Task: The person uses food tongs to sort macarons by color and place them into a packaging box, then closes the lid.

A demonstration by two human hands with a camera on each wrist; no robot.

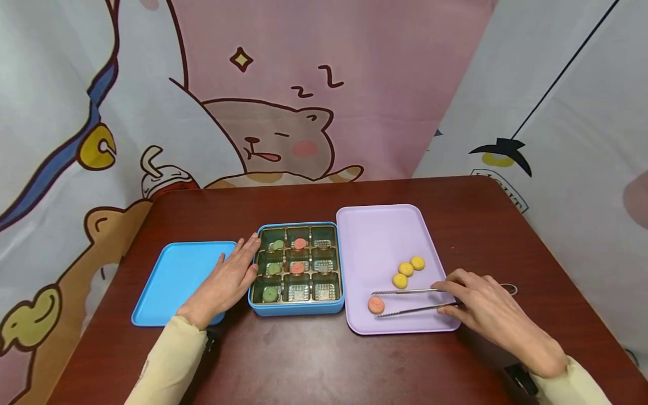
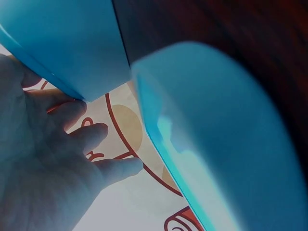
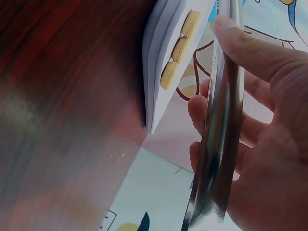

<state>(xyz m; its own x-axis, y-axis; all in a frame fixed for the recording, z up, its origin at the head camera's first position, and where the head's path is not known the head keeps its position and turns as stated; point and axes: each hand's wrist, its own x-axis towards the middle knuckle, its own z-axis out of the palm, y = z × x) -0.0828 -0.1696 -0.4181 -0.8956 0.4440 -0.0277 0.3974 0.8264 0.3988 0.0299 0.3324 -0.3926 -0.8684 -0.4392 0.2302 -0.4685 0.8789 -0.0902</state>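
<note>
Two hands work: the left hand (image 1: 228, 281), fingers straight, rests against the blue nine-cell tin box (image 1: 297, 269) at frame centre. Lower right, the right hand (image 1: 488, 312) pinches metal tongs (image 1: 412, 301), tips bracketing an orange round cookie (image 1: 376, 305) on the lilac tray (image 1: 377, 236). The cookie is probably crumbly, so nip its edges lightly. Only the right wrist view shows fingers curled behind the tongs.

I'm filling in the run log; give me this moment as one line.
left hand: rests open against blue box | right hand: grips tongs over purple tray | tong tips beside pink cake
</note>
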